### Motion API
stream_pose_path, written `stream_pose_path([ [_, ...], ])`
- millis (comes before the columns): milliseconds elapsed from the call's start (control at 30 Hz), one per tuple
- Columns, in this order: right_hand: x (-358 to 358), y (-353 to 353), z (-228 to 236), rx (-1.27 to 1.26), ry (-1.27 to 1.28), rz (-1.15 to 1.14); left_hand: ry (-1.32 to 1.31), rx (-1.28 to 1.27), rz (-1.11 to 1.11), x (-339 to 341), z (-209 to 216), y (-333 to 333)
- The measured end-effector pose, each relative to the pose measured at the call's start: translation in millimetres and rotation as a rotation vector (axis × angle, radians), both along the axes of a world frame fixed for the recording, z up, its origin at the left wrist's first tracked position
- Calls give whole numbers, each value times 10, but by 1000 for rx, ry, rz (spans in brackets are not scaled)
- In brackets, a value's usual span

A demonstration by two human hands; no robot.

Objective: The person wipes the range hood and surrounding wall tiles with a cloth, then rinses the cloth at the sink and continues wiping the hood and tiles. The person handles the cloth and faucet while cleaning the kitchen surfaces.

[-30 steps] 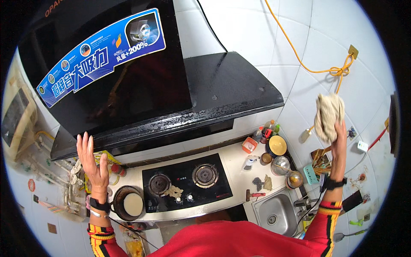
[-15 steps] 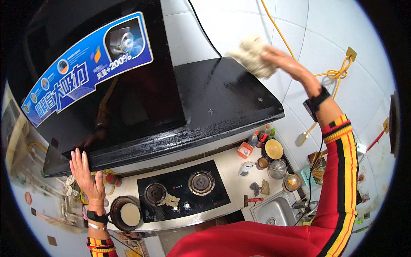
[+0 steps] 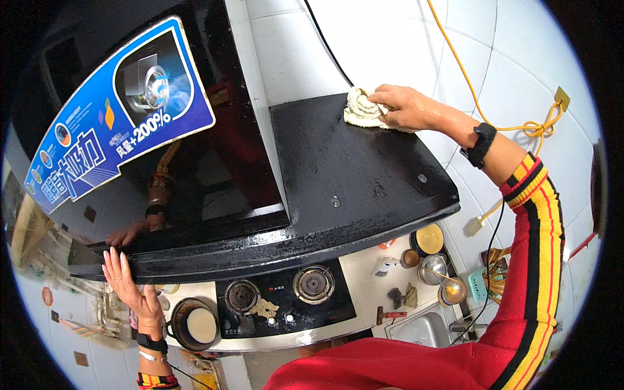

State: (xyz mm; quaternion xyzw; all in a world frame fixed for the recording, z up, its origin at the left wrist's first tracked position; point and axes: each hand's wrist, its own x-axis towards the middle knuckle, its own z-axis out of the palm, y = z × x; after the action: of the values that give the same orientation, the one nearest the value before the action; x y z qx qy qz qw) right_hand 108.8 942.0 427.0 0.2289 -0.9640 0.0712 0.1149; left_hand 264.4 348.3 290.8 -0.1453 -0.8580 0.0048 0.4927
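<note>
My right hand (image 3: 411, 109) grips a folded off-white cleaning cloth (image 3: 363, 108). The cloth is pressed on the black top of the range hood (image 3: 318, 159), near its back edge by the wall. Dull smears and wet-looking patches mark that surface. My left hand (image 3: 132, 286) is open, its fingers spread against the hood's front edge at the left, and it holds nothing. Between the two hands rises the hood's tall glossy black upper part, with a big blue sticker (image 3: 140, 104) on its front.
Below the hood stand a black gas hob (image 3: 286, 318), a dark pot (image 3: 177, 328) at its left and a steel sink (image 3: 419, 331) at its right. Bowls and a yellow-bottomed pan (image 3: 429, 239) crowd the right corner. A yellow cable (image 3: 465, 65) hangs along the tiled wall.
My right hand has come down with the cloth from above the hood's right side onto its top near the back. My left hand stays at the front edge. The view has shifted slightly.
</note>
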Motion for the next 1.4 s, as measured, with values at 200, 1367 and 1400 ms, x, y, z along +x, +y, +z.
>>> stream_pose_path([
  [200,-293,-78,-17,50,86,200,25,21,27,-26,-43,7],
  [1367,-540,-551,70,292,-92,43,18,38,-6,4,21,81],
  [1400,-738,-734,77,272,-85,80,18,40,-5,0,18,79],
])
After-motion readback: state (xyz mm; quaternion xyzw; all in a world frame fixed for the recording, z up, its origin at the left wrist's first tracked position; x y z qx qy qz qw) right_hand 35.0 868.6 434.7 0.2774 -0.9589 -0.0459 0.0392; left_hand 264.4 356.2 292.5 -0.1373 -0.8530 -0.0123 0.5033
